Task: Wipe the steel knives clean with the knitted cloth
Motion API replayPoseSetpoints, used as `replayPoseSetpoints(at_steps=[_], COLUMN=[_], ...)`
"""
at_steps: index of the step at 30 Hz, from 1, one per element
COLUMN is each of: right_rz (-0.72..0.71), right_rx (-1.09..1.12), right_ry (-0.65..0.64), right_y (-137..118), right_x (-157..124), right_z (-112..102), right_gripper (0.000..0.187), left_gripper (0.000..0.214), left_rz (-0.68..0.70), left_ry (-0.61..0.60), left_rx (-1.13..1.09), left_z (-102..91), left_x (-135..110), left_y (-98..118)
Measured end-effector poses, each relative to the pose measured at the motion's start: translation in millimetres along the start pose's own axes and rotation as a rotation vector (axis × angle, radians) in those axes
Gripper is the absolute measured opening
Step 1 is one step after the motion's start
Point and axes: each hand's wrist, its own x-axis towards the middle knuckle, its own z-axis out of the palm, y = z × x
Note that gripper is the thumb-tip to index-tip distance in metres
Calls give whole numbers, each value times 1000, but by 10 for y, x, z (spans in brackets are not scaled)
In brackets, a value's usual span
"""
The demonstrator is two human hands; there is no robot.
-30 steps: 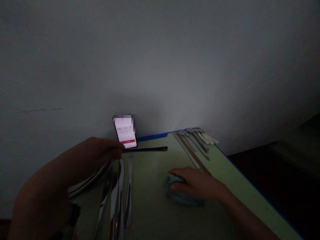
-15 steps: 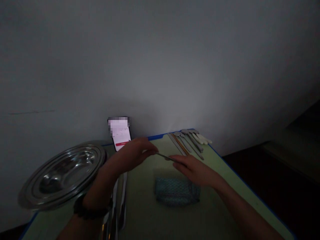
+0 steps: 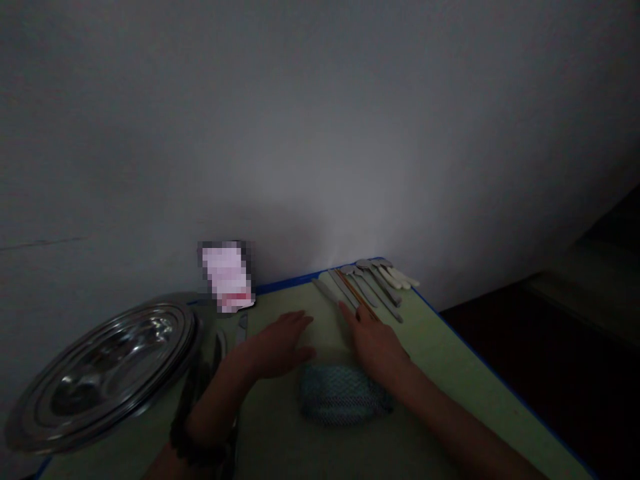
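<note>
The scene is dim. My left hand [image 3: 277, 343] lies flat on the green table [image 3: 450, 373] with its fingers stretched out, holding nothing. My right hand [image 3: 373, 340] is also flat, its fingertips touching the near end of a row of cutlery [image 3: 367, 287] laid side by side at the table's far edge: knives, chopsticks and spoons. A teal knitted cloth [image 3: 340, 400] lies just below both hands. More knives [image 3: 240, 330] lie to the left, partly hidden by my left arm.
A stack of steel plates [image 3: 100, 370] sits at the left, tilted. A lit phone [image 3: 226, 277] leans against the grey wall behind the table. The table's blue-edged right side drops off to a dark floor.
My left hand carried a knife from the left pile toward the right; my right hand left the cloth and met it. The knife now lies in the far row, and both hands are empty.
</note>
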Motion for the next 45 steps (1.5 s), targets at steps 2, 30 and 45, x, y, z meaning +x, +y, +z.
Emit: replayPoseSetpoints(at_steps=[2, 30, 45], right_rz=[26, 31, 17], right_rx=[-22, -127, -123], right_ry=[16, 132, 151], right_y=[23, 85, 77], right_x=[-2, 134, 32], right_z=[28, 300, 259], right_gripper=[60, 51, 45], left_gripper=[61, 60, 65], left_rz=[-9, -138, -154], left_ry=[-25, 452, 480], left_rx=[3, 252, 222], left_z=[27, 553, 531], left_x=[47, 1341, 1370], left_y=[-22, 139, 164])
